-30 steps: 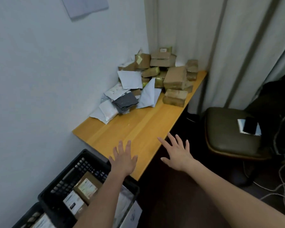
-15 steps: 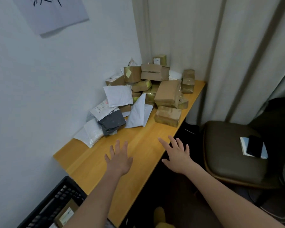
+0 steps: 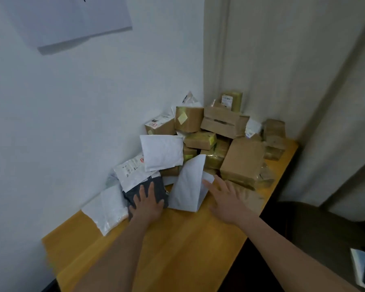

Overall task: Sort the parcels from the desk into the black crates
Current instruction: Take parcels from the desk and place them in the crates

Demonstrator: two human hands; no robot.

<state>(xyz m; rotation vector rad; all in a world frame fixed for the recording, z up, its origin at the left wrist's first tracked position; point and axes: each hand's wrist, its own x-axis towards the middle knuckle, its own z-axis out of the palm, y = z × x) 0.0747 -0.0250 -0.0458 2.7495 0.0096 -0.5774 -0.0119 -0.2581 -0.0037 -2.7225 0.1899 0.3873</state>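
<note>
A person is standing at a wooden desk (image 3: 177, 245) pushed into the corner of a room, and both bare arms are reaching forward over it. Parcels are lying heaped at the desk's twelve o'clock end, against the wall and a pale curtain (image 3: 282, 60): brown boxes (image 3: 240, 161) are stacked toward one o'clock, and soft white mailers (image 3: 161, 151) are spilling toward eleven o'clock. That heap is what the task is about; the black crates are not showing in this view.

The left hand (image 3: 148, 204) is lying flat on a grey mailer (image 3: 154, 186) at the near edge of the heap, fingers straight and slightly spread, gripping nothing. It looks placed to pin or slide that mailer loose. The right hand (image 3: 226, 201) is hovering at one o'clock from the left, fingers spread wide, fingertips touching or just beside a white envelope (image 3: 188, 186) that is leaning upright against the boxes. Whether they are actually touching it, I cannot tell. A sheet of paper (image 3: 72, 20) is hanging on the wall at ten o'clock.
</note>
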